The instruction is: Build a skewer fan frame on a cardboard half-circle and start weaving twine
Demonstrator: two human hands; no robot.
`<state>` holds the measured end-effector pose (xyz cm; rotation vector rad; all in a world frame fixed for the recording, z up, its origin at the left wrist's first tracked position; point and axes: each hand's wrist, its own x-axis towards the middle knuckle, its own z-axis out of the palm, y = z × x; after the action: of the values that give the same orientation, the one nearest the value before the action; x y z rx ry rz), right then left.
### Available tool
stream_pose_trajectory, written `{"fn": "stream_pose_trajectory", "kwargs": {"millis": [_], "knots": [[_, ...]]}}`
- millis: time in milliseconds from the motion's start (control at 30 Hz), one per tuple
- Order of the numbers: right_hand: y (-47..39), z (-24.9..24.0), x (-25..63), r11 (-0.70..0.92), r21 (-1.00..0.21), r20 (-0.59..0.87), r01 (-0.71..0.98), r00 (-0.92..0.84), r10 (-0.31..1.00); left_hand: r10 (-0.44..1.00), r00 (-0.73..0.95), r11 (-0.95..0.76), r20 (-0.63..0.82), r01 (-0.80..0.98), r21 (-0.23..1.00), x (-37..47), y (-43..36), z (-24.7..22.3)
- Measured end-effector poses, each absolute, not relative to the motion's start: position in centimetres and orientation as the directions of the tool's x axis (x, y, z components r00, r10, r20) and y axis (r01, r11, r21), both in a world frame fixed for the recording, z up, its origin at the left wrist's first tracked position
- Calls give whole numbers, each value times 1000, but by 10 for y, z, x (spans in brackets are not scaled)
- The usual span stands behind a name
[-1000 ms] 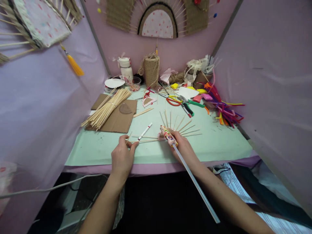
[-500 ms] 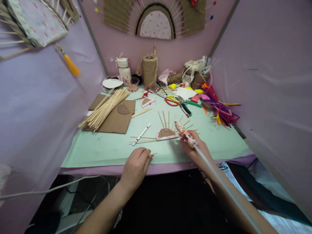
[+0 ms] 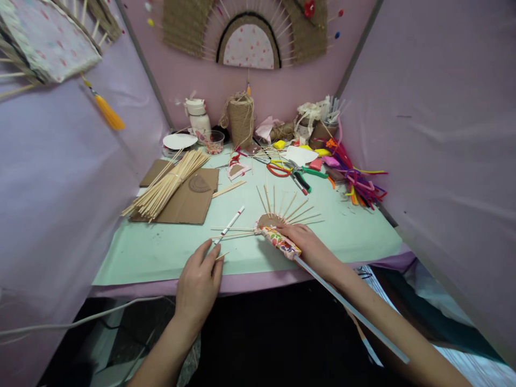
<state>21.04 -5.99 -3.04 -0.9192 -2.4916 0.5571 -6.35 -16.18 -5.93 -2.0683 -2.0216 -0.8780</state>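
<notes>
My right hand (image 3: 308, 244) is closed around a glue gun (image 3: 281, 242) with a flowery covering, and a long clear glue stick (image 3: 346, 306) trails from its back end. The gun's front lies over the lower edge of a half-round cardboard piece (image 3: 271, 220), partly hiding it. Thin wooden sticks (image 3: 296, 208) fan out from that piece, some pointing left. In my left hand (image 3: 199, 282), a short wooden stick (image 3: 221, 256) is pinched between the fingers. Just beyond those fingertips lies a white marker (image 3: 229, 224), across the left-pointing sticks.
A bundle of sticks (image 3: 169, 183) rests on cardboard (image 3: 203, 207) at the left. Pliers (image 3: 300, 174), red-handled scissors (image 3: 278, 170) and coloured pipe cleaners (image 3: 363, 183) lie toward the right. A twine spool (image 3: 241, 121) and a white bottle (image 3: 199, 117) stand at the back.
My right hand has brought the glue gun left and down, over the cardboard half-round. My left hand has shifted left, toward the marker, still with the short stick.
</notes>
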Motion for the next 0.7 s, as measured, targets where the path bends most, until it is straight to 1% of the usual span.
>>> {"fn": "stream_pose_trajectory", "kwargs": {"millis": [133,267,467,600,700], "knots": [[-65,-26,204,690,-477,220,544,-686,693,877,-40,-124,479,944,306,-62,-161,-61],[-68,-23,193,652,-486,199,583,-652,731,880,-29,-131,473,944,302,-62,-161,-61],[-68,-16,183,622,-504,182,599,-631,754,880,-35,-132,474,940,315,-58,-156,-59],[-67,-18,185,608,-538,178,584,-626,759,880,-29,-164,475,918,360,-57,-155,-55],[-66,-20,191,610,-556,219,565,-609,763,884,-71,-160,463,883,441,-58,-157,-41]]}}
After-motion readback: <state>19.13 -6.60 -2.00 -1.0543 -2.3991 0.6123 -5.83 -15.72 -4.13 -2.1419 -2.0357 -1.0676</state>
